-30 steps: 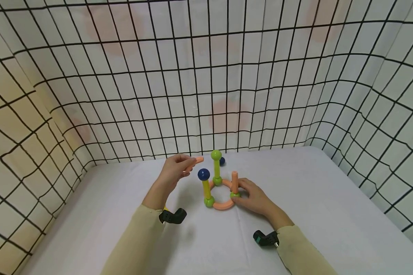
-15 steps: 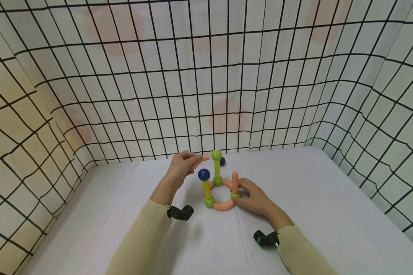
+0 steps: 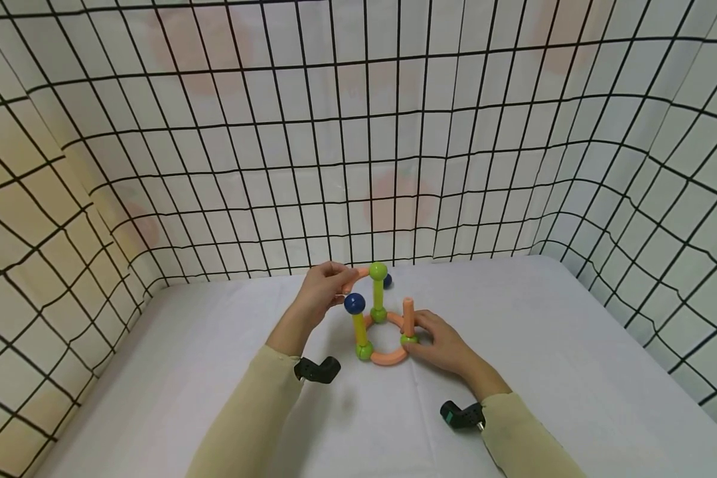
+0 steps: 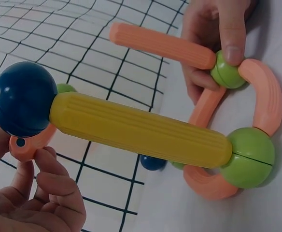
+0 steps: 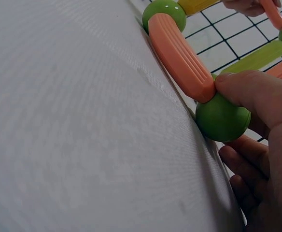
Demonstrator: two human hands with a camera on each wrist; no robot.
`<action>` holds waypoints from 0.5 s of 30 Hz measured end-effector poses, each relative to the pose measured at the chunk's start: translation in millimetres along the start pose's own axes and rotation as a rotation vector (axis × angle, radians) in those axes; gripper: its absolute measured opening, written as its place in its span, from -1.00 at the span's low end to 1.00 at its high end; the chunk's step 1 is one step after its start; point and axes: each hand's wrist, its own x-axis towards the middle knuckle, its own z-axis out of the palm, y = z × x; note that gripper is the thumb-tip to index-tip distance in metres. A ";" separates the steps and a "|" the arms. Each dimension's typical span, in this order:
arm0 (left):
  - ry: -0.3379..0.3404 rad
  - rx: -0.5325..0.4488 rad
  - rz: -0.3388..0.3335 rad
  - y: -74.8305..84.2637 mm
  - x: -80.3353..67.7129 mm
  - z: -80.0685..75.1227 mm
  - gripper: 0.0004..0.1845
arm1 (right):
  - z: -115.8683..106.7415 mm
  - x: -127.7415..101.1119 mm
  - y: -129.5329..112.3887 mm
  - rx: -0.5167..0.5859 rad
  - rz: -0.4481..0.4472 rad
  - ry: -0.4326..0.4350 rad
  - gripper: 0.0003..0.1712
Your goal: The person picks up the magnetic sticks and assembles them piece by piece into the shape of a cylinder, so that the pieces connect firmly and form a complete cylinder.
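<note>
My left hand [image 3: 322, 289] is raised beside the toy, and its fingertips [image 4: 49, 166] pinch the end of a curved orange piece [image 3: 352, 279], whose other end reaches up to the green ball [image 3: 378, 271] on top of the green stick [image 3: 377, 295]. From my left wrist I see that orange piece [image 4: 27, 145] tucked just behind the dark blue ball [image 4: 22, 104] that caps the yellow stick [image 4: 136, 130]. My right hand [image 3: 442, 342] rests on the white table [image 3: 561, 345] with the thumb and fingers curled around a green ball [image 5: 223, 118] at the base, right where the upright orange stick [image 3: 407, 315] meets the orange ring [image 3: 387, 357]. That ring lies flat on the table between my two hands, made of curved orange pieces joined by green balls, and the three sticks stand up from it. A second dark blue ball [image 3: 385, 281] lies on the table behind the toy, close to the checked cloth wall [image 3: 358, 133]. Both of my sleeves are pale yellow.
</note>
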 end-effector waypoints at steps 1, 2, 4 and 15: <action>-0.002 -0.002 -0.001 -0.3 0.0 0.0 -0.68 | -0.2 -0.1 0.0 -0.001 0.000 -0.001 -0.48; -0.005 -0.006 -0.002 -0.7 0.2 0.1 -0.68 | -0.3 -0.1 -0.2 -0.004 -0.002 -0.003 -0.49; -0.010 -0.018 -0.003 -1.5 0.6 0.4 -0.68 | -0.5 -0.2 -0.5 -0.002 -0.001 -0.003 -0.49; -0.047 -0.058 0.002 -5.9 -3.8 4.1 -0.69 | -0.4 -0.8 -0.9 0.000 -0.005 0.006 -0.45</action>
